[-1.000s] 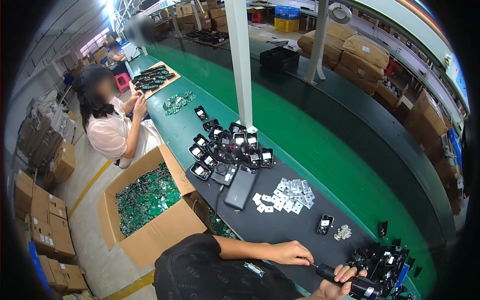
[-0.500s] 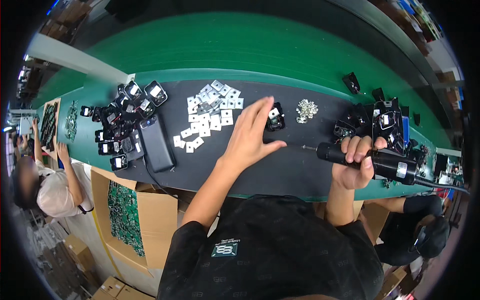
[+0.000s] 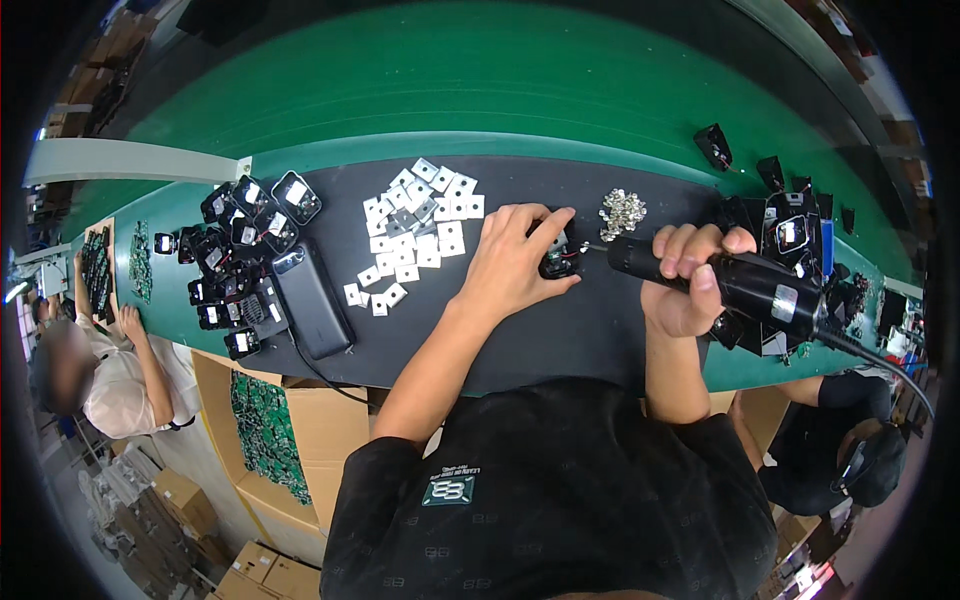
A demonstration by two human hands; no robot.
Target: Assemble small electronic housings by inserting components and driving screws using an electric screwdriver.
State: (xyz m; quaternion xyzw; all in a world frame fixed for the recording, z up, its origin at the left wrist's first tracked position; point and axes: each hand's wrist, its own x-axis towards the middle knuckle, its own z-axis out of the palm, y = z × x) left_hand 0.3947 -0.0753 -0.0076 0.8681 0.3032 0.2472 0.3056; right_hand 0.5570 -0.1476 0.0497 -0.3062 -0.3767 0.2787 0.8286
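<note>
My left hand [image 3: 508, 262] is closed around a small black plastic housing [image 3: 562, 262] on the dark mat, thumb at its near edge and fingers at its far edge. The fingers hide part of the housing. In my right hand [image 3: 690, 280] is a black corded electric screwdriver [image 3: 765, 292], held level and pointing left. Its bit, with a small shiny screw at the tip, is just right of the housing. Beyond the screwdriver lies a pile of small metal screws [image 3: 622, 212]. Square silvery plates [image 3: 425, 248] with round holes are scattered left of my left hand.
A black power bank [image 3: 312, 305] with a cable lies beside a cluster of black housings [image 3: 240, 225] on the left. More housings [image 3: 790, 235] are piled at the right. A carton of green circuit boards [image 3: 268, 440] stands below the table edge. People sit at both sides.
My left hand has come down and closed on the black housing. My right hand has brought the screwdriver left and slightly away from me, its tip now near the housing.
</note>
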